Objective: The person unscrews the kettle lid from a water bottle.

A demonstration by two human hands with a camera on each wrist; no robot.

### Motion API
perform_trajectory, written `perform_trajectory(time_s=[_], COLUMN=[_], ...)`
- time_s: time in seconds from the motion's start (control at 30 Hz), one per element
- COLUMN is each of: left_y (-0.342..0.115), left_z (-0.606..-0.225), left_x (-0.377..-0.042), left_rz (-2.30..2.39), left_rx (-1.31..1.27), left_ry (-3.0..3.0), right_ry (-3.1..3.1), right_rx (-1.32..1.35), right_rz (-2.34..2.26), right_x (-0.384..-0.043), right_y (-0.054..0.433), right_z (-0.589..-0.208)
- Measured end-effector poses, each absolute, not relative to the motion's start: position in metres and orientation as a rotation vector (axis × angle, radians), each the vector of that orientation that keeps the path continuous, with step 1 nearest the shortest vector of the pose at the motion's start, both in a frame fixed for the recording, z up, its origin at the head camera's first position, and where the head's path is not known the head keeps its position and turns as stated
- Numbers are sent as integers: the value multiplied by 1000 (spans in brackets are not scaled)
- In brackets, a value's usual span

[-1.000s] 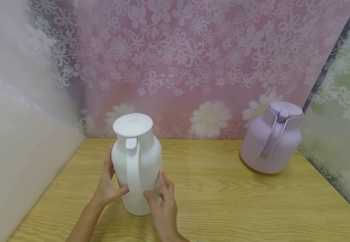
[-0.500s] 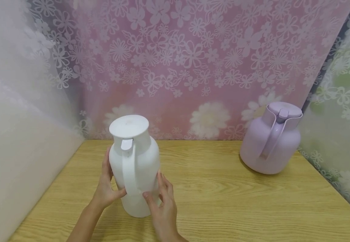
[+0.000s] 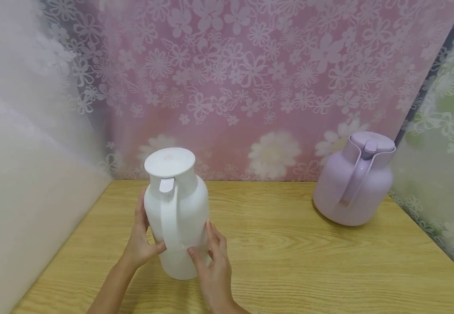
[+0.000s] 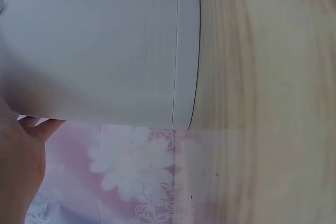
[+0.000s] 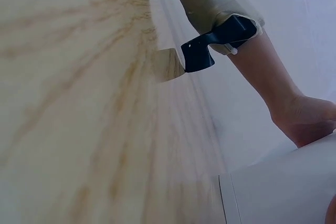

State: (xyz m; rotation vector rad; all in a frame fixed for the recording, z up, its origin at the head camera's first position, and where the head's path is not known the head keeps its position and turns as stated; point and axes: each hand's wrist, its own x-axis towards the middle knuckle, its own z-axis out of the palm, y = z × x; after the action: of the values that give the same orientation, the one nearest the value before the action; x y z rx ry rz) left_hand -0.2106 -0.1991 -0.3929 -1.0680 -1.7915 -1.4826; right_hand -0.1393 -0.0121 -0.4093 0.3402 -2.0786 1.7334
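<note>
Behind the white jug [image 3: 193, 207] hangs a pink curtain [image 3: 227, 87] printed with white flowers, the largest thing in sight. Under the jug spreads a wood-grain table [image 3: 274, 257]; to the jug's left rises a pale wall [image 3: 26, 174], and to its far right a flowered sheet [image 3: 442, 144]. The white jug itself stands on the table between the two hands, roughly upright, its handle towards the person. Well apart to the jug's right, and a little farther back, sits a squatter purple jug [image 3: 354, 187]. Against the white jug's left side lies the left hand [image 3: 138, 242], half open, its fingers curved around the body and its thumb at the foot of the handle [image 3: 169, 220]. On the jug's lower right side is the right hand [image 3: 216, 264], also half open, fingers along the body and thumb just right of the handle; the two grip the jug together. Atop the jug is a round lid [image 3: 170, 162], with a small lever [image 3: 167, 186] just below its near edge.
</note>
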Motion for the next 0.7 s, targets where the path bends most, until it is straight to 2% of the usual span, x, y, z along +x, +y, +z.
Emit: perform_trajectory(time_s=[0.7], left_y=[-203], left_z=[-394], left_x=[-207], left_rz=[-1488], left_rx=[-953], left_ry=[-1946], right_ry=[-2076], right_rx=[362], right_rz=[1756], right_x=[-139], right_y=[-12], right_z=[-409])
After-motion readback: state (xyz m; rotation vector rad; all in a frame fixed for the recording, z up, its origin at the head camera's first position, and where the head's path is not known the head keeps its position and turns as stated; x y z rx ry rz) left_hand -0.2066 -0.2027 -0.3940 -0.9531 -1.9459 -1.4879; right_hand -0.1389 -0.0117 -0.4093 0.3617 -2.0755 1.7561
